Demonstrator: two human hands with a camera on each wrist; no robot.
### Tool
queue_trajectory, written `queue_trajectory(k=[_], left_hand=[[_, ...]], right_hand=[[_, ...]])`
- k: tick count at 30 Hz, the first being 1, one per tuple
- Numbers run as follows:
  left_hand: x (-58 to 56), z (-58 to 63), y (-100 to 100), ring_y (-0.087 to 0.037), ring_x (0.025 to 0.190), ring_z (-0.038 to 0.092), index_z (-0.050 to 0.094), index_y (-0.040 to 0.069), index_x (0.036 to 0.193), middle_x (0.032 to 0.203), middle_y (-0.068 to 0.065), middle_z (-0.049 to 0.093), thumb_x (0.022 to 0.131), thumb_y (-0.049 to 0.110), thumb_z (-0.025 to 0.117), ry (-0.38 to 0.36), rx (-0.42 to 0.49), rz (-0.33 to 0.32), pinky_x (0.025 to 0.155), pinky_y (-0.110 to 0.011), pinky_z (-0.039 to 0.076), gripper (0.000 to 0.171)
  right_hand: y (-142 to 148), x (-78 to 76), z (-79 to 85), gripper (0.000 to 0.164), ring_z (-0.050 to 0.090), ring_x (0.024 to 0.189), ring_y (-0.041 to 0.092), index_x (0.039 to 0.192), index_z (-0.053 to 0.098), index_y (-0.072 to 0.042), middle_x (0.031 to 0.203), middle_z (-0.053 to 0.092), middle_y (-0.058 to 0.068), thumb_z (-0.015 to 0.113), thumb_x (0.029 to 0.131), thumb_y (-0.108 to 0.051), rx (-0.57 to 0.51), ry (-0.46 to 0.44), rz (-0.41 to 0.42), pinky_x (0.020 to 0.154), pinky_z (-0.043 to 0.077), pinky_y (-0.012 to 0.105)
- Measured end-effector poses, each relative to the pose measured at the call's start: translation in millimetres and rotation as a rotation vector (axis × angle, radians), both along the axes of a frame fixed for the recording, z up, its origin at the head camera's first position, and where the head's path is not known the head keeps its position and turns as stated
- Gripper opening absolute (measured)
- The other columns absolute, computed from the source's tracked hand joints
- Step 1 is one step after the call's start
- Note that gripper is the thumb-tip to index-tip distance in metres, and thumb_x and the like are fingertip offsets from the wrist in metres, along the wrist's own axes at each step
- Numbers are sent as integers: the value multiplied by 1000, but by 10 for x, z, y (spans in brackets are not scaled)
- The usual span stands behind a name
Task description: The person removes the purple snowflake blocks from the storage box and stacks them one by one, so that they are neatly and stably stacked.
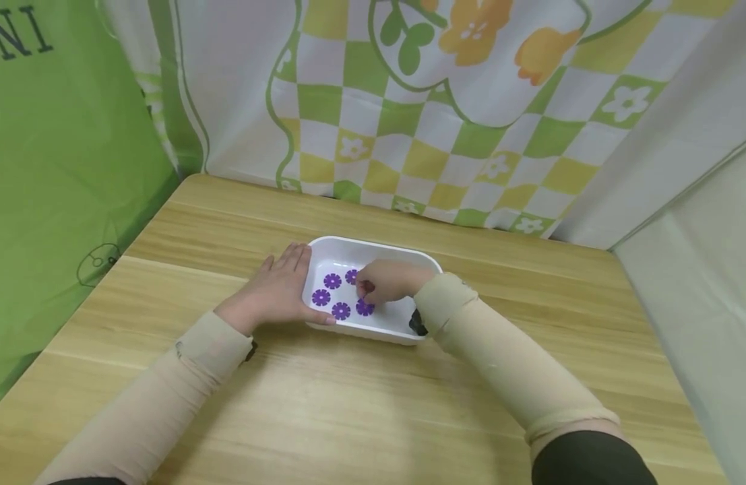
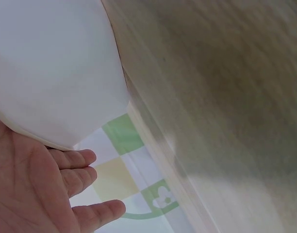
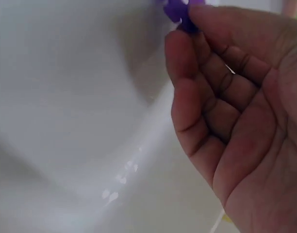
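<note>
A white rectangular tray (image 1: 379,331) sits on the table. My left hand (image 1: 278,289) lies along its left end in the head view, fingers extended against the wall and thumb on the front rim. Those fingers (image 2: 75,162) also appear beside the white wall in the left wrist view. Several purple notched plastic discs (image 1: 341,310) lie in the tray's left half. Over its middle, my right hand (image 1: 387,279) pinches a purple disc (image 3: 175,10) between thumb and index finger; only part of that disc shows in the right wrist view.
The wooden table (image 1: 300,417) extends around the tray. A checked floral curtain (image 1: 421,135) hangs along its back edge. Green fabric (image 1: 63,168) borders the left side, with a thin dark wire (image 1: 96,263) near the edge. Pale fabric (image 1: 700,269) hangs at the right.
</note>
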State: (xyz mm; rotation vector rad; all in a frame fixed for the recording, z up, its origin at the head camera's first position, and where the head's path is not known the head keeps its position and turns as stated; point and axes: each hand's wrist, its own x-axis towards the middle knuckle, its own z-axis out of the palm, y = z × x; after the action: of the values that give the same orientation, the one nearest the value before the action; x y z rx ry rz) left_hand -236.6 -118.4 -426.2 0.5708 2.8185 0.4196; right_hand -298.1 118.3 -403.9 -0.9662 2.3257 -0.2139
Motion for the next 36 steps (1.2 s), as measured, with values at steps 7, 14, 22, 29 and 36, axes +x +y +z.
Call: queue_trajectory(k=[7, 14, 22, 29, 36], left_hand=[[8, 16, 15, -43, 156, 2, 4, -11, 160, 168, -29, 5, 68, 85, 72, 1, 11, 7, 123, -62, 5, 150], [21, 35, 30, -44, 156, 2, 4, -12, 160, 168, -30, 5, 69, 86, 71, -1, 4, 6, 122, -63, 5, 148], [28, 20, 14, -43, 156, 1, 4, -10, 160, 168, -29, 3, 68, 87, 69, -17, 14, 10, 123, -62, 3, 149], [30, 20, 17, -44, 156, 4, 5, -12, 160, 168, -30, 5, 69, 85, 72, -9, 30, 9, 122, -64, 5, 148], [12, 13, 26, -44, 156, 2, 3, -11, 160, 168, -30, 4, 68, 86, 71, -10, 38, 7, 122, -64, 5, 150]], right_hand=[[229, -74, 180, 5, 59, 85, 16, 97, 69, -10, 88, 65, -1, 65, 98, -7, -110, 64, -88, 82, 52, 32], [521, -69, 316, 5, 66, 101, 23, 100, 70, -6, 99, 72, 4, 65, 100, -8, -219, 33, -213, 94, 54, 40], [906, -27, 366, 11, 65, 96, 23, 105, 70, -3, 98, 71, 7, 60, 103, -7, -360, -31, -368, 92, 54, 42], [1235, 35, 259, 14, 63, 95, 25, 109, 69, 2, 98, 69, 10, 59, 103, -6, -444, -67, -500, 87, 54, 41], [1466, 136, 248, 19, 61, 100, 35, 112, 67, 4, 102, 68, 15, 59, 104, -11, -507, -107, -560, 90, 51, 50]])
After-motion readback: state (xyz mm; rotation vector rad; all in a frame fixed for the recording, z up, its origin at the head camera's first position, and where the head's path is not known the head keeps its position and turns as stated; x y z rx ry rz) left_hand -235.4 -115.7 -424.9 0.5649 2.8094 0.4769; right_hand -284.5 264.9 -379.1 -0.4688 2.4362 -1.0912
